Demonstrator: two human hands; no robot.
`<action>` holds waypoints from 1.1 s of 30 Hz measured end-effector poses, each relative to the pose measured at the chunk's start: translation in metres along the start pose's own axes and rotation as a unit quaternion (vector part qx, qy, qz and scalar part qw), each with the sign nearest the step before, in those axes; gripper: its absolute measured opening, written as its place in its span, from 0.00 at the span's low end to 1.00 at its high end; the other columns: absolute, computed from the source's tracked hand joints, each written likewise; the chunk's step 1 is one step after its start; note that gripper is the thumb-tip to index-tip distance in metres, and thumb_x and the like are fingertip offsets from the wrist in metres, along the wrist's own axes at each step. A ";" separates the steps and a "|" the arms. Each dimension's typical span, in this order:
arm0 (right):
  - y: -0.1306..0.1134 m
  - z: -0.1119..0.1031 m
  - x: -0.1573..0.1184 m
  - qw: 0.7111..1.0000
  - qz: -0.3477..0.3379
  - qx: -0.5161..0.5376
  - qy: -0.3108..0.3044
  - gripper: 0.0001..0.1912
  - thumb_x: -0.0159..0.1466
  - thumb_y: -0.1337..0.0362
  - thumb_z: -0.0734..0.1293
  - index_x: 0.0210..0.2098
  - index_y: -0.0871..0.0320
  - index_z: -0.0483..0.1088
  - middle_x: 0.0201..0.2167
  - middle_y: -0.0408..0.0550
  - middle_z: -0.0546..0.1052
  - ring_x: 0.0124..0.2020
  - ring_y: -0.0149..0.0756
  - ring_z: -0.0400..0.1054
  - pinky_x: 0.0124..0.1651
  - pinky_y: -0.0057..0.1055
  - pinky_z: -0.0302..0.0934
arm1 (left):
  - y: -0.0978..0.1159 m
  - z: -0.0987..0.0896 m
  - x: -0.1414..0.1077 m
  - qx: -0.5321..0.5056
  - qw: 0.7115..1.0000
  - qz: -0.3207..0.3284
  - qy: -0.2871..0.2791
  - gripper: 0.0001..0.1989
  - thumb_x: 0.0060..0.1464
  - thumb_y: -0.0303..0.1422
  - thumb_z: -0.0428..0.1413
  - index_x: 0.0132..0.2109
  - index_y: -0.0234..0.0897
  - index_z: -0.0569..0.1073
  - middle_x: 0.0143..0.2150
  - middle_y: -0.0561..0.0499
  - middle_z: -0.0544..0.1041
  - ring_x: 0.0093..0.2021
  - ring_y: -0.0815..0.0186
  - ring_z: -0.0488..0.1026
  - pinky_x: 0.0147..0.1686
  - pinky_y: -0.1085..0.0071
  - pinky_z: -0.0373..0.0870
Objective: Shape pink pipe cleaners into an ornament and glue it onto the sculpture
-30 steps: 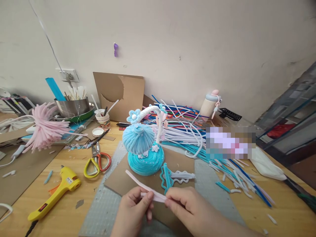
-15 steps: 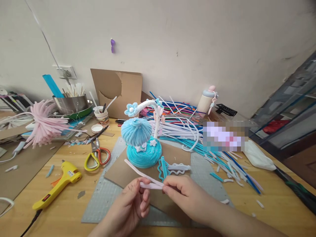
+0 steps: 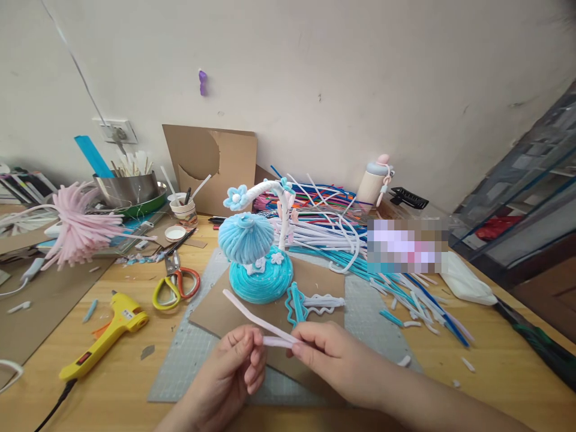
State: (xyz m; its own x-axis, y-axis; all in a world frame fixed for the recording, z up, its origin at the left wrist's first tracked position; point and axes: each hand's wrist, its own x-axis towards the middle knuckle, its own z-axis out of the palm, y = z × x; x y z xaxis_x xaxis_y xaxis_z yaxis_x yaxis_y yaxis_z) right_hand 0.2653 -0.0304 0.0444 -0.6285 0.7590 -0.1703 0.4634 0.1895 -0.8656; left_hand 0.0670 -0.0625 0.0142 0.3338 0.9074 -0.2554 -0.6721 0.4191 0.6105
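A pale pink pipe cleaner (image 3: pixel 279 342), bent back on itself, is pinched at its fold by my right hand (image 3: pixel 333 355). Its longer strand slants up to the left, unheld at the tip. At the end of the short strand, the thumb and forefinger of my left hand (image 3: pixel 231 363) are pressed together. Just beyond my hands stands a pipe-cleaner lamp with a blue pleated shade (image 3: pixel 246 238), a white curved stem (image 3: pixel 284 223) and a turquoise round base (image 3: pixel 261 282). Wavy-edged turquoise (image 3: pixel 296 303) and white (image 3: pixel 324 303) pipe-cleaner pieces lie nearby on cardboard (image 3: pixel 220 318).
A yellow glue gun (image 3: pixel 105 336) and scissors (image 3: pixel 176 285) lie at left, beside a grey cutting mat (image 3: pixel 173 372). Behind are a pink pipe-cleaner bundle (image 3: pixel 81 225), a paper cup (image 3: pixel 183 209) and loose pipe cleaners (image 3: pixel 324 234). A bottle (image 3: pixel 371 186) stands back right.
My left fingers have slid a little left along the short strand to its end, baring more of it. My right hand keeps its pinch. The whole view has shifted slightly.
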 end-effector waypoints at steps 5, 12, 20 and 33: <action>0.000 -0.001 0.002 1.000 -0.003 0.030 0.009 0.14 0.66 0.58 0.56 0.30 0.58 0.65 0.23 0.38 0.62 0.27 0.28 0.55 0.29 0.25 0.49 | -0.001 0.004 0.000 0.050 0.998 0.006 0.027 0.07 0.47 0.32 0.62 0.32 0.33 0.73 0.18 0.57 0.66 0.15 0.79 0.56 0.15 0.80 0.52; 0.003 0.001 0.003 1.000 0.006 0.019 -0.010 0.13 0.65 0.58 0.57 0.31 0.57 0.68 0.23 0.38 0.64 0.27 0.28 0.56 0.28 0.24 0.49 | 0.001 -0.004 0.003 0.115 0.988 0.087 0.053 0.12 0.43 0.32 0.63 0.35 0.37 0.69 0.17 0.60 0.63 0.14 0.78 0.54 0.15 0.80 0.45; 0.002 0.001 0.003 0.999 0.003 0.035 0.006 0.13 0.64 0.60 0.57 0.31 0.59 0.69 0.25 0.40 0.67 0.29 0.30 0.59 0.32 0.25 0.52 | 0.003 0.007 0.001 0.068 0.980 0.110 0.150 0.09 0.44 0.32 0.63 0.33 0.33 0.72 0.19 0.57 0.66 0.17 0.78 0.58 0.18 0.80 0.55; -0.001 -0.007 0.002 0.995 -0.058 0.011 0.075 0.12 0.64 0.65 0.58 0.30 0.58 0.72 0.30 0.45 0.69 0.35 0.34 0.63 0.38 0.29 0.54 | 0.030 0.011 -0.026 0.155 0.944 0.198 0.212 0.14 0.37 0.37 0.66 0.28 0.31 0.77 0.17 0.54 0.69 0.18 0.74 0.63 0.19 0.80 0.63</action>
State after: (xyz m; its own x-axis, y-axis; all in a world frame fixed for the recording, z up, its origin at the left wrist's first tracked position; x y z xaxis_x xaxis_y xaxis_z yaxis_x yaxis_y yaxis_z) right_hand 0.2675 -0.0245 0.0483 -0.5755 0.8178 0.0035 0.3779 0.2698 -0.8857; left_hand 0.0457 -0.0736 0.0477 -0.2415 0.9498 -0.1987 -0.4409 0.0750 0.8944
